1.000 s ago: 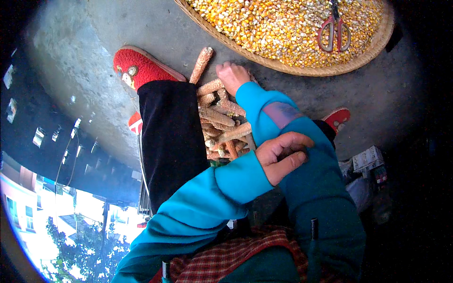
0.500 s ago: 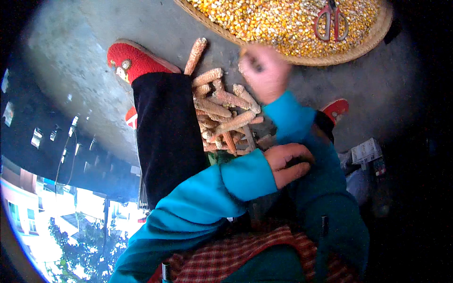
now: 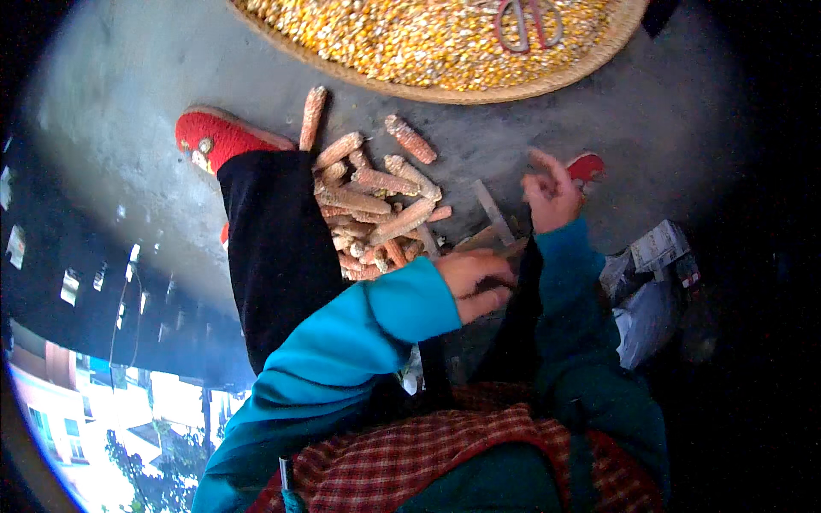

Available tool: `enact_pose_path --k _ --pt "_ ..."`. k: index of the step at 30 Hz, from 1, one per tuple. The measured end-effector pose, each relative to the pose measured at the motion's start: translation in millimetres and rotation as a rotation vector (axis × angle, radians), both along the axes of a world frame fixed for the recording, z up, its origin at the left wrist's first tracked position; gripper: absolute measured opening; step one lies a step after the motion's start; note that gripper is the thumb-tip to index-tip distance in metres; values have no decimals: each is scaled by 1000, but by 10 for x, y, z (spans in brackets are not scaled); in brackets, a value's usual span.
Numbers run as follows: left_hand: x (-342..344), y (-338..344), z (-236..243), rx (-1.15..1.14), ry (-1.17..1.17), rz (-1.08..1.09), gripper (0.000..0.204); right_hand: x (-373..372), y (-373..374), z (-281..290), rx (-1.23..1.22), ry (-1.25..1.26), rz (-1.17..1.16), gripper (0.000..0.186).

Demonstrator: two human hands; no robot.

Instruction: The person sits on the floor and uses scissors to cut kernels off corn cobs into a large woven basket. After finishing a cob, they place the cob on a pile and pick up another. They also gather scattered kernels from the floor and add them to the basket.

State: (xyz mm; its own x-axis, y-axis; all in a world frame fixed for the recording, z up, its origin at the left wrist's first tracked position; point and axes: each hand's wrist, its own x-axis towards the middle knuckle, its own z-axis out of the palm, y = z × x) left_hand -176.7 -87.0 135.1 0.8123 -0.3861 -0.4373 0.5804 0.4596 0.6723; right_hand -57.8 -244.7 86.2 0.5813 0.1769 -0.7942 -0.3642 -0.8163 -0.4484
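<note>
My left hand (image 3: pixel 475 282) is over my lap at the near edge of a pile of bare corn cobs (image 3: pixel 374 201). Its fingers curve, with a dark gap between them and the thumb, and nothing shows in it. To the right of the pile, my right hand (image 3: pixel 552 195) hangs in the air, fingers apart and empty, slightly blurred. One loose corn cob (image 3: pixel 410 138) lies on the floor between the pile and a round woven tray (image 3: pixel 479 97). Loose yellow and white corn kernels (image 3: pixel 410 47) fill that tray, and red-handled scissors (image 3: pixel 540 32) rest on them.
Grey concrete floor (image 3: pixel 684 145) surrounds the pile. My red slippers (image 3: pixel 224 141) stand either side of it. A flat narrow strip (image 3: pixel 494 209) lies right of the cobs. Bags and packages (image 3: pixel 650 291) sit in shadow at the right.
My right hand has drawn back from the tray's edge toward me and to the right, its fingers opening. A bare cob now shows on the floor near where it was. The view has shifted.
</note>
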Motion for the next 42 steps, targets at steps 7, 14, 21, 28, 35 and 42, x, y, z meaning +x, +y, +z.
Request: enact_pose_path --k 7,14,21,28,35,42 --pt "56 68 30 1 53 -39 15 3 -544 667 34 32 104 32" --pt "-393 159 -23 144 270 -324 20 24 -1079 1404 3 71 -207 29" --pt "-541 8 165 438 313 -480 27 55 -1461 1793 -125 -235 -128 14" --pt "-160 -388 914 523 282 -629 22 -82 -1646 1645 107 -395 -372 15" --pt "812 -547 1024 678 165 -800 21 -185 -2006 1309 386 -294 -791 18" --pt "1594 -1362 1612 897 179 -946 20 821 -2257 1493 480 -173 -439 27"
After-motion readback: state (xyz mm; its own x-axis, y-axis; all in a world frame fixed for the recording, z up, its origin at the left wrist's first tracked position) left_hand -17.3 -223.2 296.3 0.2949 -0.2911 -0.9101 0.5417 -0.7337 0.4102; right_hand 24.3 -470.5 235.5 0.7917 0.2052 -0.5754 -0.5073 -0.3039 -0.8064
